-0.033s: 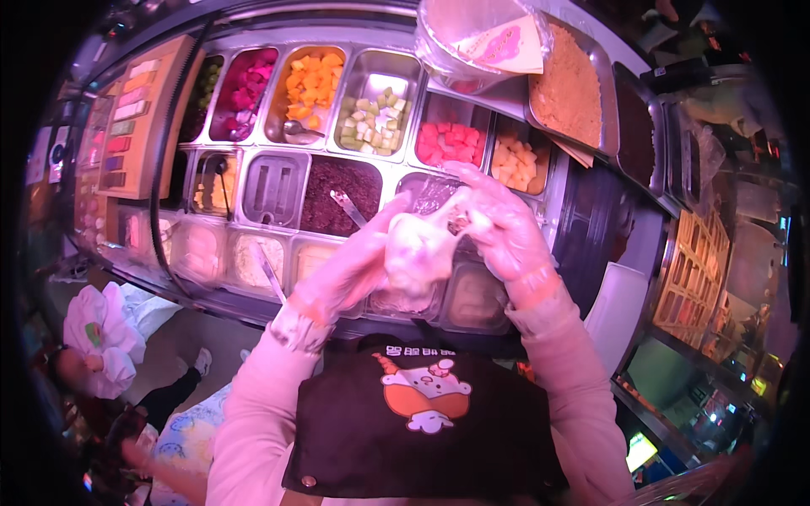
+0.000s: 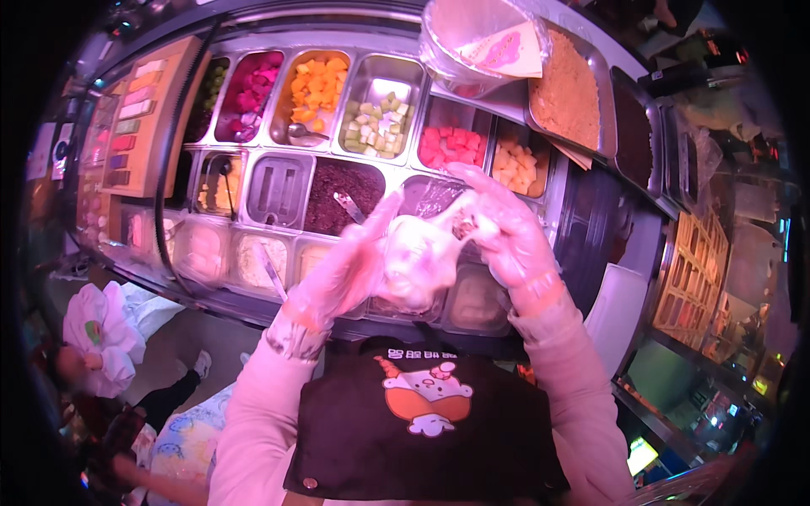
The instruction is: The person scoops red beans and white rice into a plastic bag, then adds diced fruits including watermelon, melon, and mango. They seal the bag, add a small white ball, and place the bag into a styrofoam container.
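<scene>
At 6 o'clock, nearest the camera, hangs a dark apron [image 2: 422, 438] with a cartoon figure in orange and white, flanked by pale pink sleeves. Just above it, at the centre, the left hand [image 2: 346, 270] in a clear disposable glove cups a pale, soft white lump [image 2: 418, 257] from the 9 o'clock side, fingers curled around it. The right hand [image 2: 506, 232], gloved the same way, grips the lump from 3 o'clock, fingers pinching its upper edge; the motion blurs it, so what the lump is made of cannot be told.

Beyond the hands lies a steel topping counter [image 2: 591, 228]. A pan of dark red-brown filling [image 2: 337, 190] sits at 11 o'clock. Farther off, a row holds magenta cubes [image 2: 249, 93], orange cubes [image 2: 316, 84], pale green cubes [image 2: 375, 118], red cubes [image 2: 451, 145] and yellow cubes [image 2: 515, 164]. At 12 o'clock a clear plastic tub [image 2: 472, 42] stands farthest.
</scene>
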The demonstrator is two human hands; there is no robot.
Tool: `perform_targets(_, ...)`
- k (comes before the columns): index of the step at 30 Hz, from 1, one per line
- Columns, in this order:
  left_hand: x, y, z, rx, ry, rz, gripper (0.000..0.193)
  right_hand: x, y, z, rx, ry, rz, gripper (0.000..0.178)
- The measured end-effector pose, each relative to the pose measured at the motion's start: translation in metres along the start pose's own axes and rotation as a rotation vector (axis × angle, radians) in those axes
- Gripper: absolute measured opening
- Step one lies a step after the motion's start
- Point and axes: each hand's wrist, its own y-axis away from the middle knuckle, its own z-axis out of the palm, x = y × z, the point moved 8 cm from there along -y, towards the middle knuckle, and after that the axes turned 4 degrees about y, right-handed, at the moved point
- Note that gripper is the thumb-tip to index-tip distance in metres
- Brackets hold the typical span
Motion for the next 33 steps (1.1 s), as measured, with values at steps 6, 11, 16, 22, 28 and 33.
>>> perform_targets(6, -0.011, 0.028, -0.011, 0.077, 0.359, 0.26, 0.06, 0.048, 0.043, 0.05, -0.115, -0.189, 0.06, 0.068)
perform_targets(11, -0.055, 0.049, -0.065, 0.434, 0.411, 0.14, 0.036, 0.086, 0.06, 0.035, -0.15, -0.052, -0.088, 0.058)
perform_targets(16, -0.078, 0.059, -0.092, 0.508, 0.374, 0.152, 0.036, 0.081, 0.093, 0.077, -0.218, 0.583, -0.34, 0.054)
perform_targets(22, -0.07, 0.054, -0.074, 0.04, 0.562, 0.107, 0.051, 0.101, 0.131, 0.131, -0.546, 1.481, -0.849, 0.041)
perform_targets(28, 0.001, 0.16, 0.065, 0.198, -0.066, 0.198, 0.09, 0.045, 0.125, 0.113, -0.235, 0.248, -0.386, 0.05)
perform_targets(33, 0.002, 0.135, 0.025, 0.217, 0.01, 0.67, 0.079, 0.087, 0.122, 0.099, -0.122, -0.144, -0.104, 0.055)
